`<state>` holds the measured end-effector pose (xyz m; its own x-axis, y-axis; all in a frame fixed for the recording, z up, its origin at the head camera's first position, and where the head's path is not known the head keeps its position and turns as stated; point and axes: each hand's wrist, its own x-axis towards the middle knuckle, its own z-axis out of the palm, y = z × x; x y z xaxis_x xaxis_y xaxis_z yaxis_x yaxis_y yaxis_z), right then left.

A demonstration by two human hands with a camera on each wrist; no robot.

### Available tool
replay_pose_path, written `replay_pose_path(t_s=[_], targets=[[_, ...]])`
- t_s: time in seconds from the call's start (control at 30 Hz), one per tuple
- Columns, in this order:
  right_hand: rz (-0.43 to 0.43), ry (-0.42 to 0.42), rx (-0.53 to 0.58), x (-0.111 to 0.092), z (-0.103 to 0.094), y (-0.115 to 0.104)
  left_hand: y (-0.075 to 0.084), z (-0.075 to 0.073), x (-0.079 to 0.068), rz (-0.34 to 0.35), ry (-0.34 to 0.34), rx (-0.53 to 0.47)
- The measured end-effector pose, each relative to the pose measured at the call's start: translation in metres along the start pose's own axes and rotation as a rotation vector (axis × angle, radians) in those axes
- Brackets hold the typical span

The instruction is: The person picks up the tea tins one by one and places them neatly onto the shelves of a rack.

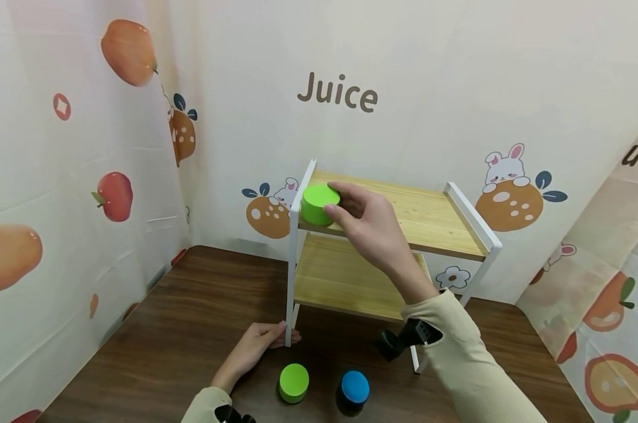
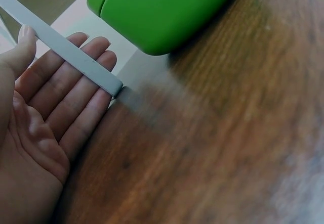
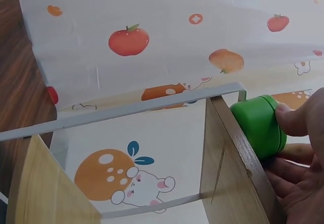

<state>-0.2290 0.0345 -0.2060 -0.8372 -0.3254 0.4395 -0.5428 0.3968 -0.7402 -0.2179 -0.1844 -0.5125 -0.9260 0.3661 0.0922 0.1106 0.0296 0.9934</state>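
Note:
A small two-tier shelf with wooden boards (image 1: 351, 275) and white side frames stands on the dark wooden table. My right hand (image 1: 369, 226) grips a round bright green container (image 1: 319, 205) at the left front corner of the top board, thumb on the near side. In the right wrist view this green container (image 3: 259, 125) sits right at the board's surface. Low down, my left hand (image 1: 255, 348) holds the shelf's left front leg (image 2: 63, 47), with the thumb on one side and the fingers stretched behind it.
On the table (image 1: 202, 305) in front of the shelf stand a second green container (image 1: 294, 382) and a blue container (image 1: 355, 388), side by side. Behind and beside the table hang pale fabric walls (image 1: 234, 117) printed with fruit and rabbits.

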Motion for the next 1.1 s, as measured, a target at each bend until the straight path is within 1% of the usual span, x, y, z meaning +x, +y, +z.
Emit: replay_pose_path(t_s=[0.27,0.5,0.73,0.97,1.1], targets=[[0.002,0.006,-0.102,0.0000,0.0005,0.0011,0.0019,0.0011,0.0025,-0.030,0.007,0.010],[-0.034,0.013,-0.126,-0.0015,0.0042,0.0020,0.0017,0.0014,0.0011,-0.034,0.002,-0.020],[-0.055,0.036,-0.176,-0.0030,0.0068,0.0012,0.0032,0.0001,-0.0004,-0.031,0.005,-0.013],[-0.044,0.050,-0.209,-0.0048,0.0061,0.0002,0.0041,0.0009,-0.0007,-0.026,-0.018,-0.034],[-0.037,0.043,-0.200,-0.0047,0.0074,0.0002,0.0034,0.0010,-0.0018,-0.032,-0.020,-0.046]])
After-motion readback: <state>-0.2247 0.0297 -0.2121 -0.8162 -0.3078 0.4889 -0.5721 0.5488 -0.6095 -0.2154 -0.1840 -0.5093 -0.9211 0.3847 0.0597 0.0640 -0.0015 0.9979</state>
